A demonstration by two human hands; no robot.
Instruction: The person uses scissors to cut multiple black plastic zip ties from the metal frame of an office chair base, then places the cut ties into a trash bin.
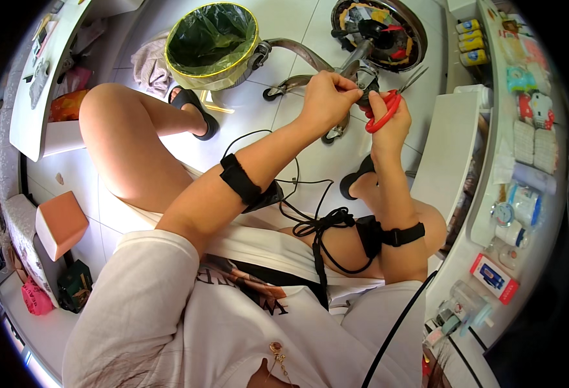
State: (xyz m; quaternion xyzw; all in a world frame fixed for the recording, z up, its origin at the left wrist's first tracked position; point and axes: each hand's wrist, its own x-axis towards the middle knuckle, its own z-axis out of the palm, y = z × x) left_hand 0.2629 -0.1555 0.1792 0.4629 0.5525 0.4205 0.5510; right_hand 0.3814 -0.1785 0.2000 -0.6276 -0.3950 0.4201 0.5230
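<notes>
My left hand [330,99] pinches thumb and fingers together at a dark caster [365,82] on a stool lying tipped on the floor. Red-handled scissors [384,114] are in my right hand [392,125], their blades pointing up and away to the right. The right thumb is also at the caster, close to the left fingertips. Whether a small strand lies between the fingertips is too small to tell. Beyond my hands, the stool's round seat [401,36] shows a torn underside. Its curved metal legs [308,52] carry more casters.
A lined waste bin [212,82] stands at the upper left beside a crumpled cloth [151,65]. Black cables [321,223] hang between my strapped forearms, over my lap. A drawer unit [442,150] and a crowded shelf [488,194] flank my right; a white desk [27,123] is left.
</notes>
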